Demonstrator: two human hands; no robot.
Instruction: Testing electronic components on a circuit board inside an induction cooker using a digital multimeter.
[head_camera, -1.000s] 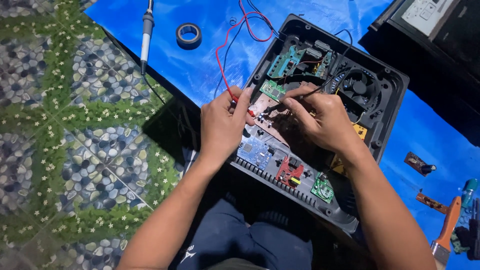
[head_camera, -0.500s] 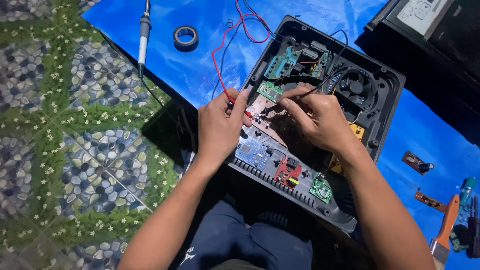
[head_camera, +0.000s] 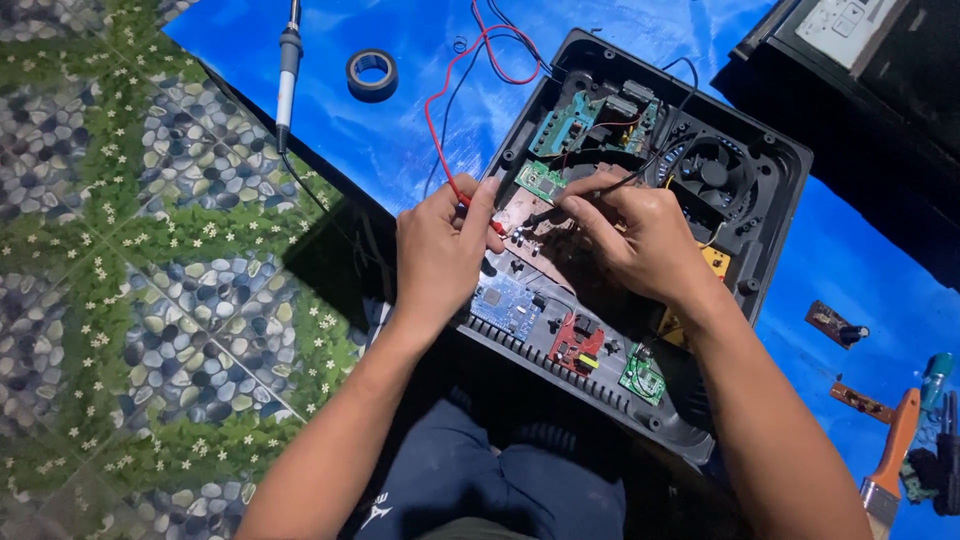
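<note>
Both hands stay put since before: left hand (head_camera: 440, 250) fingers pinch the red probe (head_camera: 478, 200), right hand (head_camera: 640, 235) fingers grip the black probe (head_camera: 600, 188) on the opened device's board (head_camera: 530, 225).

Hard, bright sunlight falls on the crinkled blue plastic sheet (head_camera: 420, 120), giving pale glare patches. A deep shadow lies just left of the open black plastic device casing (head_camera: 770, 160). Focus is sharp, colours heavily saturated.

The opened casing (head_camera: 770, 170) is showing matt black plastic, its copper-coloured board (head_camera: 530, 215) gleaming dully. The blue tarp (head_camera: 420, 130) underneath is looking glossy and creased. The tape roll (head_camera: 371, 74) is shining slightly; the brush handle (head_camera: 895, 440) is looking wooden.
</note>
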